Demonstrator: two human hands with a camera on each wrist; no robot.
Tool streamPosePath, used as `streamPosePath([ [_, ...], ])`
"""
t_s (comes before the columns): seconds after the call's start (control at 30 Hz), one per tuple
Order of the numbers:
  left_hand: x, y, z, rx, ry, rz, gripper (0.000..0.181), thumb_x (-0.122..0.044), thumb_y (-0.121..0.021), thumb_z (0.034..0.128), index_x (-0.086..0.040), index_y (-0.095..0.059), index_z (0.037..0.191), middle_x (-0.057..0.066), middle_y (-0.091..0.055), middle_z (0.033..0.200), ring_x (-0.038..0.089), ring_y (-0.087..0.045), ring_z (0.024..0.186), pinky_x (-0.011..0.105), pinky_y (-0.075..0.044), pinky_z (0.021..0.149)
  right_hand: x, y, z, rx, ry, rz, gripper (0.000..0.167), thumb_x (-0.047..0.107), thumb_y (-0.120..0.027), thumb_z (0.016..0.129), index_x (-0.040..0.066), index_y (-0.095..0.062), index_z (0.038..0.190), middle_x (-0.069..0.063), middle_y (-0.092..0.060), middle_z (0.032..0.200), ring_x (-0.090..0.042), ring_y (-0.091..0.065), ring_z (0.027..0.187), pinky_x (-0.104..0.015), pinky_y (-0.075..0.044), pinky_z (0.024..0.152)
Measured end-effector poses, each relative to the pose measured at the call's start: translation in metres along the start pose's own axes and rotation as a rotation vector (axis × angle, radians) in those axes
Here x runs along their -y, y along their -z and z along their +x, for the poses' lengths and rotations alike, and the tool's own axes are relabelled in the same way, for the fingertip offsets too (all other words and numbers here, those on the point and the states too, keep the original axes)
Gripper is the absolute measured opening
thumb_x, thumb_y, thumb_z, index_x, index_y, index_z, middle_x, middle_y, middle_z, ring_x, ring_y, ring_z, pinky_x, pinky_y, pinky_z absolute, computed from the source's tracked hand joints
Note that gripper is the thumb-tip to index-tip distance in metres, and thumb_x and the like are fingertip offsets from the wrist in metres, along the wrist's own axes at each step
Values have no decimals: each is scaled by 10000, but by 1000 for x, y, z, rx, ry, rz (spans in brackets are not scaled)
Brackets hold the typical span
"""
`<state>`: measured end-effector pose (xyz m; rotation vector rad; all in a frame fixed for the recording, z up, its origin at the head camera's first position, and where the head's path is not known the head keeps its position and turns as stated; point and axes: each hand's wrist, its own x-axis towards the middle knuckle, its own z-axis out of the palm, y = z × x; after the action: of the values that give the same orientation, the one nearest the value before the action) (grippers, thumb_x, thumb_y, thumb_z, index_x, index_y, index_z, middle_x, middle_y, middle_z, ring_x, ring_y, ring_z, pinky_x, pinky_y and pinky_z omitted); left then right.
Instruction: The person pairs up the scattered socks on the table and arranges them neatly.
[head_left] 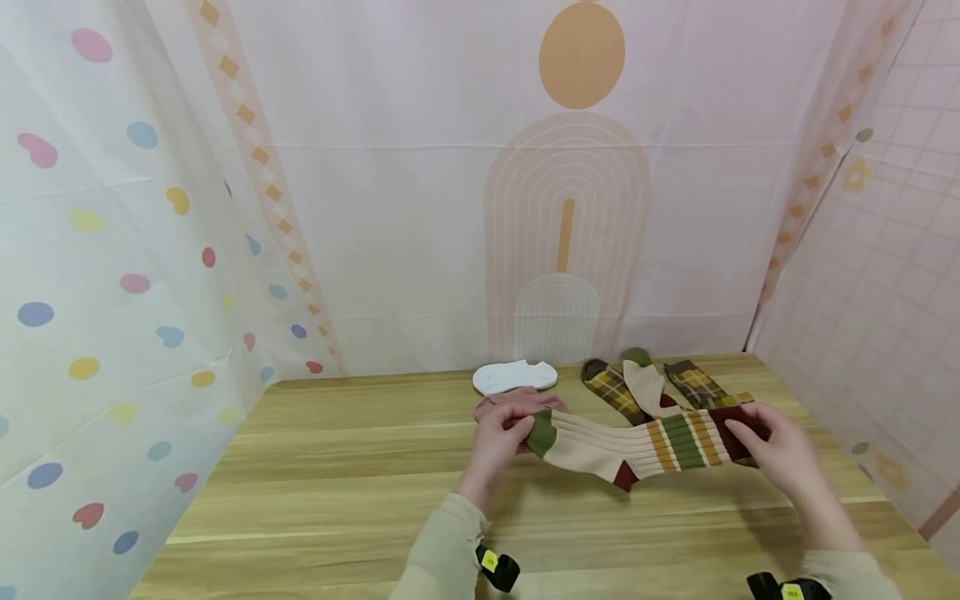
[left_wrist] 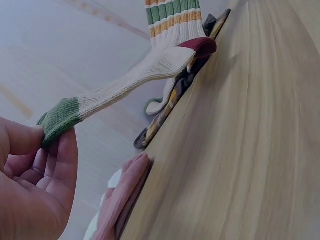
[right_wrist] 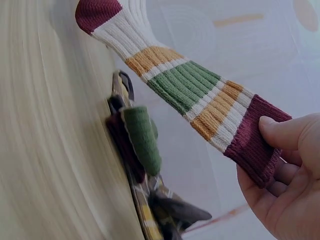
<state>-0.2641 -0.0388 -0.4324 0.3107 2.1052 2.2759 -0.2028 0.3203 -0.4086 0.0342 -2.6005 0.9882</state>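
A cream ribbed sock [head_left: 600, 446] with a green toe, a maroon heel and cuff, and orange and green stripes is stretched sideways above the table in the head view. My left hand [head_left: 498, 442] pinches its green toe [left_wrist: 62, 120] between thumb and fingers. At the other end, my right hand [head_left: 776, 446] pinches the maroon cuff [right_wrist: 257, 140], thumb on the near face. Behind the held sock lies a similar cream sock [head_left: 645, 385] with a green toe, partly covered in the head view. Brown and yellow plaid socks [head_left: 611, 387] lie on either side of it.
White low-cut socks [head_left: 513, 377] and dusty pink socks [head_left: 517, 402] lie at the back middle of the wooden table [head_left: 337, 492]. A patterned cloth [head_left: 390, 250] hangs behind the table's far edge, with more cloth on both sides.
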Motion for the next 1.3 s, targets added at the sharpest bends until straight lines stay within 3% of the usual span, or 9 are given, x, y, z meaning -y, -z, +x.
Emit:
streamPosePath([
  [0.2,-2,13,-1,-21,-11,16,175,77,-583,943,192,-584,1075,85,-605,923,114,-583,760,283,-573,614,12,-10,5,35,2,24,282,182,-593,1007,-72,-604,1130,-229,-652,998,-227,-590,798,-323,-478,610],
  [0.37,-4,23,0,-60,3,16,185,62,-595,941,178,-588,1085,66,-598,890,103,-580,755,253,-562,615,22,-21,9,63,9,32,297,198,-591,1010,-65,-596,1149,-257,-642,1068,-387,-607,946,-475,-492,753],
  [0.53,-5,35,-2,-89,4,37,187,64,-600,933,175,-597,1083,48,-609,864,103,-583,753,249,-554,620,29,-33,12,76,40,41,284,169,-608,999,-70,-589,1151,-291,-623,1132,-456,-581,1041,-563,-464,832],
  [0.93,-3,61,-5,-138,4,74,171,74,-606,928,181,-604,1061,56,-620,863,111,-575,745,237,-544,596,38,-57,21,105,84,35,271,162,-626,988,-54,-611,1151,-256,-649,1098,-398,-621,961,-513,-500,761],
  [1.13,-1,71,-7,-147,9,83,174,74,-603,930,186,-604,1062,39,-608,832,110,-568,736,227,-534,581,41,-66,22,114,97,47,291,131,-631,978,-75,-605,1182,-274,-636,1140,-429,-607,1022,-552,-491,829],
  [1.3,0,80,-10,-160,8,99,173,78,-597,932,202,-586,1052,42,-600,823,109,-566,724,228,-534,579,45,-73,25,120,106,61,242,115,-642,967,-64,-625,1129,-246,-630,1108,-405,-609,989,-538,-490,814],
])
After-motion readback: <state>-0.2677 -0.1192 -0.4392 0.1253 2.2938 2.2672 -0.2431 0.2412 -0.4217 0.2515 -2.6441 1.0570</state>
